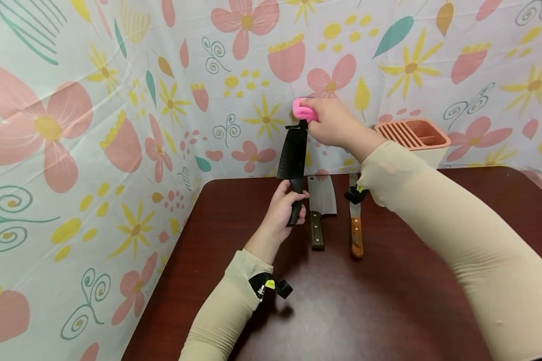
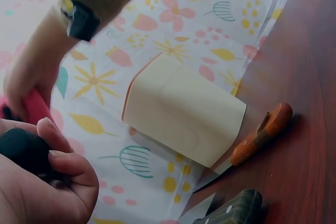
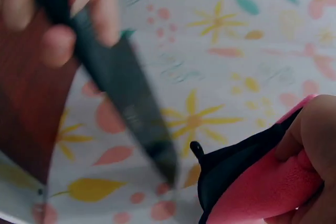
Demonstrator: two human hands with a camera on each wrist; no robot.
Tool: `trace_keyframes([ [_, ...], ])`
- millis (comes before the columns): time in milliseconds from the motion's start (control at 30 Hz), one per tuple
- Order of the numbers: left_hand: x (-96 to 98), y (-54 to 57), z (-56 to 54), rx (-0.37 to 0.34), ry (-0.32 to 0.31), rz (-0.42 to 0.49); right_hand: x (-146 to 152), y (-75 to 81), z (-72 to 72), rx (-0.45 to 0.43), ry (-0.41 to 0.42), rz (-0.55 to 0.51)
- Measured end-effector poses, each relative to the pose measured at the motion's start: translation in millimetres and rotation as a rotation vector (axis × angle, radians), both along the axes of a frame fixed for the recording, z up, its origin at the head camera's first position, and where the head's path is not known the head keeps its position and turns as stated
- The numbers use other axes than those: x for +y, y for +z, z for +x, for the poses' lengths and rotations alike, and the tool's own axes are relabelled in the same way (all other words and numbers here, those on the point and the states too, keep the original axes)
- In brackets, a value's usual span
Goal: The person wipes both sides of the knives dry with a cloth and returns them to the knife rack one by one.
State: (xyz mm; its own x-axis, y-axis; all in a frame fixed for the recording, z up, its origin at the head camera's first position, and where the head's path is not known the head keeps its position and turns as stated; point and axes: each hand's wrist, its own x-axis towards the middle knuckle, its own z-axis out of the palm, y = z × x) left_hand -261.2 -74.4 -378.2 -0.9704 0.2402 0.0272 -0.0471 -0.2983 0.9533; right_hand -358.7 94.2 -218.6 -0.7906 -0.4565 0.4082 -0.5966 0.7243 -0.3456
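My left hand (image 1: pixel 277 213) grips the black handle of a kitchen knife (image 1: pixel 293 155), held above the table with its dark, broad blade pointing up. A bright pink, fuzzy cloth (image 1: pixel 303 108) is pinched in my right hand (image 1: pixel 331 123), close above the blade's tip. In the right wrist view the cloth (image 3: pixel 257 190) has a black edge with a small loop, and the knife (image 3: pixel 134 100) looks blurred, its tip apart from the cloth. Below, a cleaver (image 1: pixel 321 195) with a dark handle lies on the table. Beside it lies a wooden-handled knife (image 1: pixel 357 235), partly hidden by a wrist strap.
A cream holder (image 1: pixel 433 156) with a slotted orange top stands at the back right, behind my right forearm. The dark red-brown table (image 1: pixel 366 311) meets a flower-patterned cloth wall (image 1: pixel 253 60) at the back and left.
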Motion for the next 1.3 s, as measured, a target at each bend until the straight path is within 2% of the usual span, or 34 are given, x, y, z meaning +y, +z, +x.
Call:
trace_keyframes([
  [167,0.9,3.7,3.3,0.023,-0.037,0.015,-4.7,-28.1,-18.2,-0.032,0.048,0.01],
  [367,0.9,5.6,4.5,0.023,-0.08,0.071,-6.3,-45.5,-24.3,-0.11,0.045,0.072],
  [467,1.8,5.7,4.7,0.018,-0.099,0.086,-6.4,-49.7,-23.5,-0.127,0.036,0.079],
  [633,2.3,6.1,6.1,0.014,-0.095,0.083,-7.2,-54.5,-18.6,-0.059,0.046,0.107],
  [867,2.2,6.0,6.2,0.023,-0.099,0.088,-9.0,-58.3,-11.2,0.012,0.052,0.072],
  [1300,1.9,5.0,4.3,-0.003,-0.074,0.106,-18.4,-63.7,3.3,0.055,0.073,0.112],
])
